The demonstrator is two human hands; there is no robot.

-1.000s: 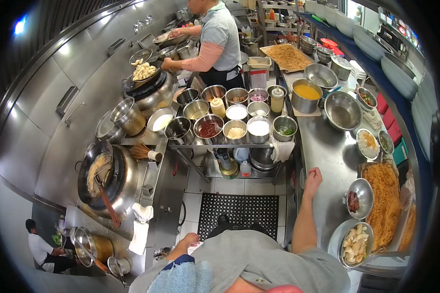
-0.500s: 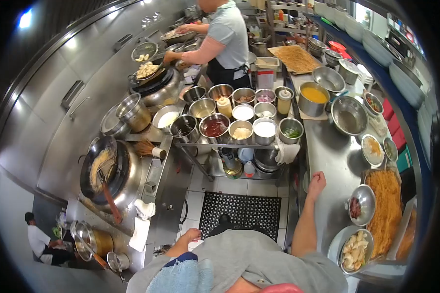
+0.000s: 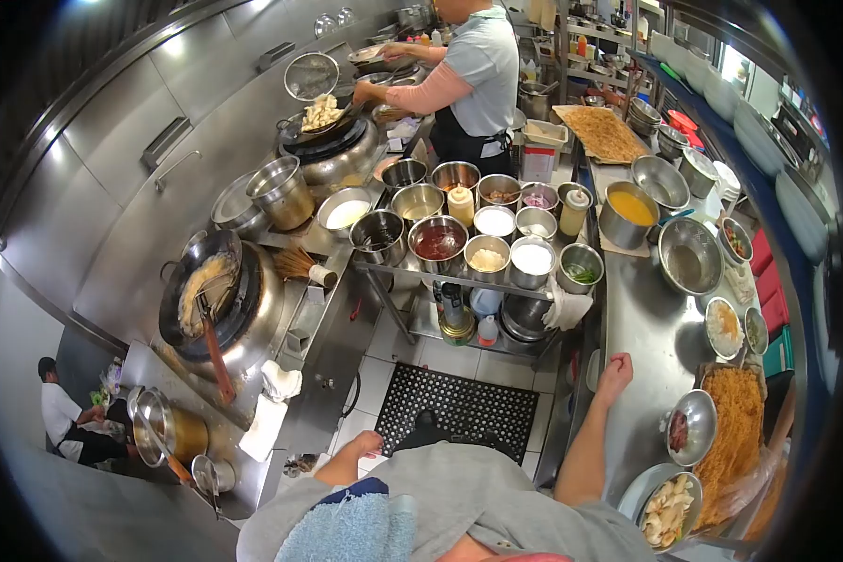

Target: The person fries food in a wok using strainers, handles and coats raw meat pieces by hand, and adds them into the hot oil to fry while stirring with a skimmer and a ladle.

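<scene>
My right hand is above the left edge of the steel counter, its fingers loosely curled and nothing visible in them. I cannot tell if it touches the metal. My left hand hangs low by my waist over the floor, small in view, with fingers curled in and no object showing. Nearest to the right hand on the counter are a steel bowl of dark red meat and a bowl of pale sliced pieces. To the left, a wok holds a frothy pale liquid and a wooden-handled spatula.
Ahead stands a rack crowded with steel pots of sauces. A co-worker handles a wok of pale chunks beyond. A tray of brown shredded food lies at right. A black rubber mat covers the floor. Another person is at lower left.
The view has shifted, so the rack and the co-worker appear further right. A strainer beside the co-worker has risen and shows face-on. My hands keep nearly the same posture.
</scene>
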